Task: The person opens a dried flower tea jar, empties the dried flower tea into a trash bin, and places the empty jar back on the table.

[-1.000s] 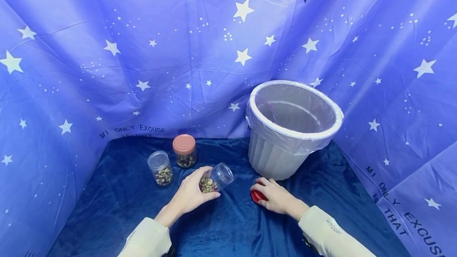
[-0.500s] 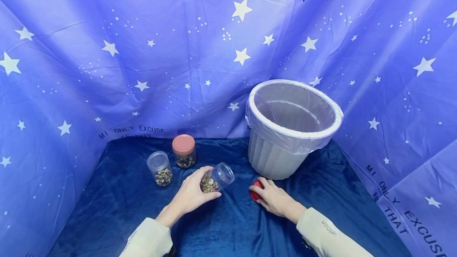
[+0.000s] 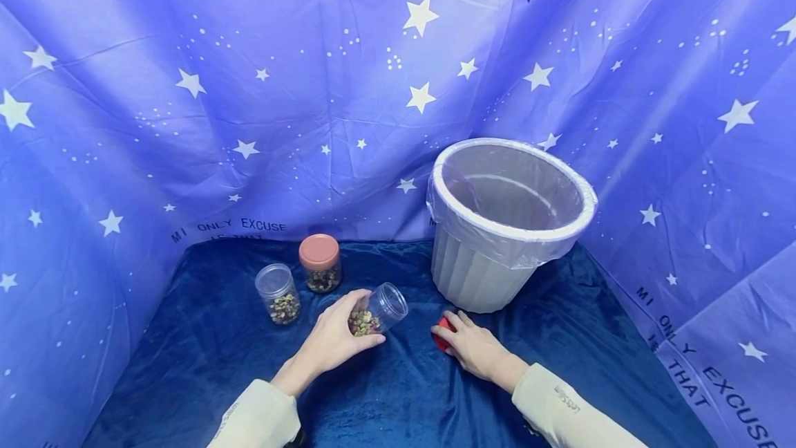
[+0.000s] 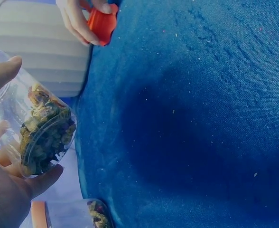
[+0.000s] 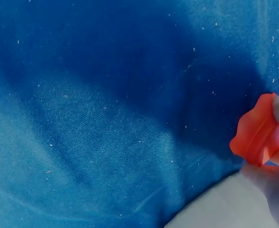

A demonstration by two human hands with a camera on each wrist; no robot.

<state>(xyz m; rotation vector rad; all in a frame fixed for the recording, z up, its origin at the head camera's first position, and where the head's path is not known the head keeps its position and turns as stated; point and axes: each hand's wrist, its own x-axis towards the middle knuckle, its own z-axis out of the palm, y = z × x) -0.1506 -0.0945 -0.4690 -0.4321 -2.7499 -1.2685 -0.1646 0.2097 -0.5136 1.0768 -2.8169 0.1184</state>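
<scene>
We've got the clear jar (image 3: 377, 310) tilted in the left hand (image 3: 334, 332), thumb and fingers wrapped round its body, mouth leaning up and right, dried buds (image 3: 363, 323) gathered toward the base. Right hand (image 3: 477, 348) pinches a red piece (image 5: 254, 132) with a wavy edge, just in front of the bin (image 3: 469, 268); whether that piece touches the cloth we can't tell.

To do this hold well, we'd say grip the jar firmly but lightly, since the wall looks like thin plastic and may flex. Mind the tilt: any steeper and the buds could slide out, as the mouth looks uncovered. Red piece seems bendy, so pinch near the middle, clear of the bin liner (image 3: 541, 252).

Surface: dark blue velvety cloth (image 3: 379, 403), creased, pale specks in both wrist views. Left of the held jar stand a clear-topped jar (image 3: 278, 296) and a pink-lidded one (image 3: 320, 261), both upright. Room: purple-blue star-print drapes (image 3: 329, 109) behind and on both sides, black lettering low down
</scene>
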